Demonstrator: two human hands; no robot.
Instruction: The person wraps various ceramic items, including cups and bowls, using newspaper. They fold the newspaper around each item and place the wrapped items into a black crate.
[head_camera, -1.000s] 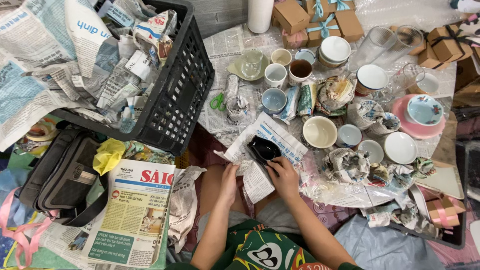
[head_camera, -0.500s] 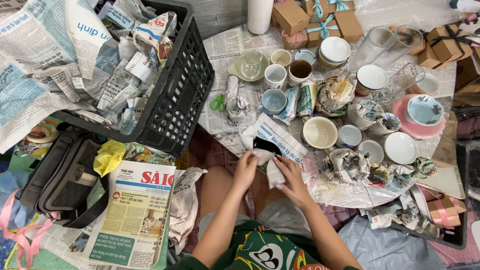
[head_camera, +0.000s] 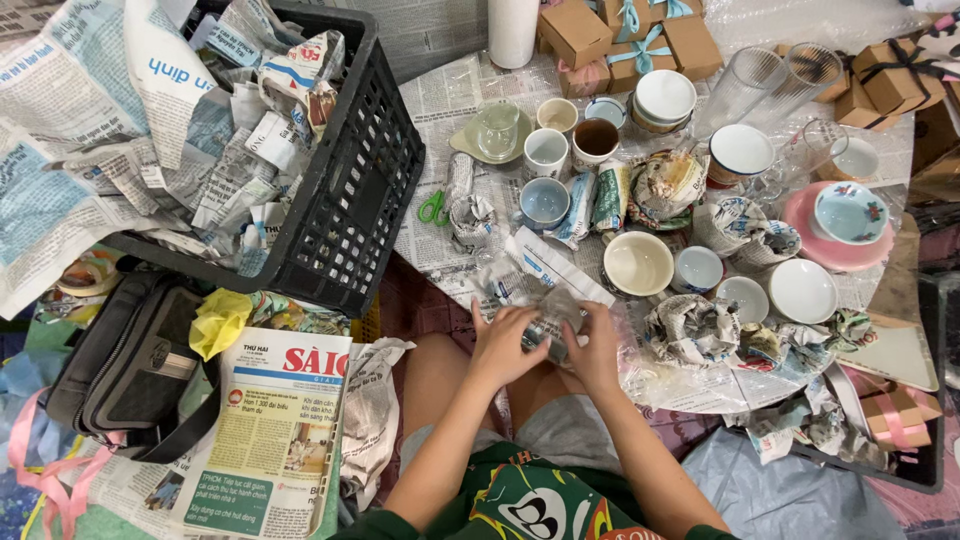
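Both sets of fingers are curled shut around one small bundle wrapped in crumpled grey newspaper (head_camera: 552, 325): the left hand (head_camera: 508, 345) grips its left side and the right hand (head_camera: 595, 350) its right, thumbs pressed on top. What is inside the wrapping cannot be made out. The bundle sits above the person's knees, at the near edge of the newspaper-covered floor mat (head_camera: 445, 100) that carries the crockery.

Just beyond the hands lies a loose printed newspaper sheet (head_camera: 545, 270). Further out stand a cream ceramic bowl (head_camera: 638, 263), a pale blue cup (head_camera: 544, 203), a white mug (head_camera: 546, 152) and green-handled scissors (head_camera: 433, 208). Near the mat's right edge a patterned bowl rests on a pink plate (head_camera: 815, 240). Off the mat's left edge, a black plastic crate (head_camera: 355, 190) holds crumpled newspaper, with a dark grey bag (head_camera: 125, 370) below it.
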